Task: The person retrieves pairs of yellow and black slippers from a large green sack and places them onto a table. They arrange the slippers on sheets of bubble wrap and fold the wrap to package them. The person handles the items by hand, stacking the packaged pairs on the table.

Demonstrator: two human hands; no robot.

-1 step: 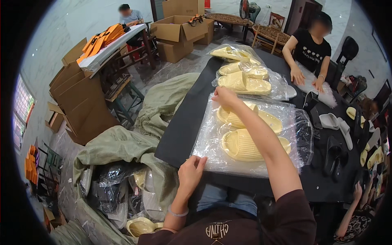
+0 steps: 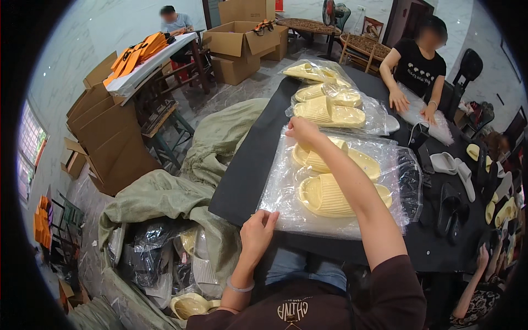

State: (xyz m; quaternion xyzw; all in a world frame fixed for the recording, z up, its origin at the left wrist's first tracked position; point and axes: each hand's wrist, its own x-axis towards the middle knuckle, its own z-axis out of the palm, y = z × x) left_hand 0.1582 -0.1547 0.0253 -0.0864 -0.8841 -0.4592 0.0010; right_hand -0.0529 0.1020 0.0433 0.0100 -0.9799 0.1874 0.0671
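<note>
Slippers (image 2: 327, 197) lie under right forearm (image 2: 352, 179); bagged pairs (image 2: 314, 111) beyond.

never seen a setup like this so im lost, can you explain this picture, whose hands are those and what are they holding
There is no machine here, only a person working with bare hands. The camera sits on that person's head and looks down; its wide lens bends straight edges. The right hand reaches across to the far left corner of some clear plastic, where its grip looks closed. The left hand is at the near left corner; whether it pinches is hard to tell. Two yellow slippers lie with the plastic, but I can't tell if inside or on top. All this rests on a dark table, with bagged slippers farther back and loose slippers to the right. Across the table, another person has both hands on more plastic.
</note>
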